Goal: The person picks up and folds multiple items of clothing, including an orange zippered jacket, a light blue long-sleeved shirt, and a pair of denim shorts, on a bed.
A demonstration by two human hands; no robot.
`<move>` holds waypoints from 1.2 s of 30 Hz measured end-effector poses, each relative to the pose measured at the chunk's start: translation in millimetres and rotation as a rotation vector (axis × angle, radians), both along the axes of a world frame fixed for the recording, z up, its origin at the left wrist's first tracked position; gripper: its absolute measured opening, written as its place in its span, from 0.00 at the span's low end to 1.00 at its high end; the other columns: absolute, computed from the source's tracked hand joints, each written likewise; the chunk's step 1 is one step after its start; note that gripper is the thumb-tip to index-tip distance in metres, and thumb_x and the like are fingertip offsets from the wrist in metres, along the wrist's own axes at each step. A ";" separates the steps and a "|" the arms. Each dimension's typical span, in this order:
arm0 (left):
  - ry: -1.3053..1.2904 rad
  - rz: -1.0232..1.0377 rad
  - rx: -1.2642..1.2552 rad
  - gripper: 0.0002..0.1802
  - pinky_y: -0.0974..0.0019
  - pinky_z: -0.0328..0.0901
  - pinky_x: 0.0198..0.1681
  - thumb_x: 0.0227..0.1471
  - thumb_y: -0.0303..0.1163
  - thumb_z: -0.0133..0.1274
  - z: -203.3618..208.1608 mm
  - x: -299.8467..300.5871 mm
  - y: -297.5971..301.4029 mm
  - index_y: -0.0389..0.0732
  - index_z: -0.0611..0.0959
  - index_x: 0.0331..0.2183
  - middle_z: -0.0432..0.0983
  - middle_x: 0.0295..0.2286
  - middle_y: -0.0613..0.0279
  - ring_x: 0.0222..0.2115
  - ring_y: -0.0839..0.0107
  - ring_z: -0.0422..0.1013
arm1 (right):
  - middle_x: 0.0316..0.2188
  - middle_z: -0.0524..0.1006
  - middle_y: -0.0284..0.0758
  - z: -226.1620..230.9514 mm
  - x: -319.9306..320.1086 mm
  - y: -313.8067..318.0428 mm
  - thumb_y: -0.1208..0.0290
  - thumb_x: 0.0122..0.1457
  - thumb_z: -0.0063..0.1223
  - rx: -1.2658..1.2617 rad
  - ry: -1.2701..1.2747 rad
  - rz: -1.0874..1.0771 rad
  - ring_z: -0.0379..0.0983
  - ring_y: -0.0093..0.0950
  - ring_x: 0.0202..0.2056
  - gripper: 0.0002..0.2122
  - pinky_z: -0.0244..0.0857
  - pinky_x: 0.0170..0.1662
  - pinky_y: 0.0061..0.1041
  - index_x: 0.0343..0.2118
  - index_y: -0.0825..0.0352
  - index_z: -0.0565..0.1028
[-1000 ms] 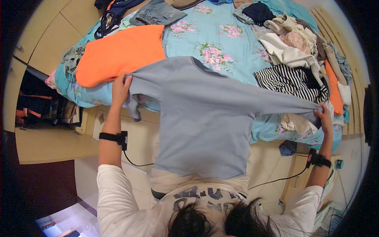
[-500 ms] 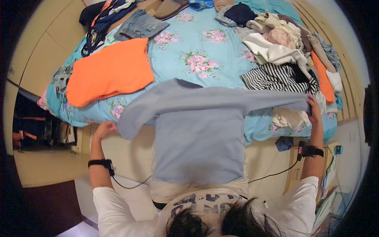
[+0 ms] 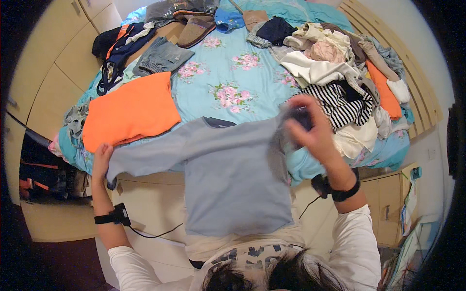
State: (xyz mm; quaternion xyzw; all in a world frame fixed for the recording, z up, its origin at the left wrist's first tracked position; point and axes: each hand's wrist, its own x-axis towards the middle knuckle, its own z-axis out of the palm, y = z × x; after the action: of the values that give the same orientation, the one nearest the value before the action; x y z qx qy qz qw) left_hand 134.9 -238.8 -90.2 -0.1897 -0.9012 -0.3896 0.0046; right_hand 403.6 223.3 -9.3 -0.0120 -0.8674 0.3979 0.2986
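Note:
A grey-blue long-sleeved top [image 3: 233, 179] is spread in front of me, its collar toward the bed and its hem by my lap. At the left, my left hand [image 3: 102, 162] is closed on the end of one sleeve, which stretches out sideways beside a folded orange garment [image 3: 133, 111]. My right hand [image 3: 318, 128] is raised near the opposite shoulder, blurred by motion. Its fingers curl round the other sleeve, which is drawn in and bunched there; a dark patch of cloth shows between thumb and fingers.
A flowered turquoise bedspread [image 3: 233, 97] covers the bed. To the right lies a heap of clothes with a striped black-and-white garment [image 3: 335, 104]. Grey shorts [image 3: 162, 56] and brown slippers [image 3: 196, 31] lie farther back. Cables run from both wrist straps.
My right hand has swung inward from the far right, bringing its sleeve toward the shoulder. My left hand has moved left and slightly down, and its sleeve now extends straighter.

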 end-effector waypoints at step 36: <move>-0.093 -0.656 0.119 0.09 0.74 0.58 0.27 0.39 0.29 0.51 -21.4 -1.0 260.1 0.35 0.73 0.26 0.67 0.19 0.64 0.22 0.79 0.60 | 0.25 0.68 0.30 -138.5 -103.1 78.3 0.67 0.39 0.56 -0.227 -0.801 0.356 0.62 0.19 0.29 0.15 0.57 0.33 0.17 0.30 0.67 0.67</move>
State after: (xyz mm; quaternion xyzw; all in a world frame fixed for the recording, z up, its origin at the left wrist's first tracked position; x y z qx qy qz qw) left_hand 134.0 21.3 -111.6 -0.4511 -0.7670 -0.4304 -0.1514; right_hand 300.5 301.6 -147.8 -0.0483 -0.8539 0.4996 -0.1371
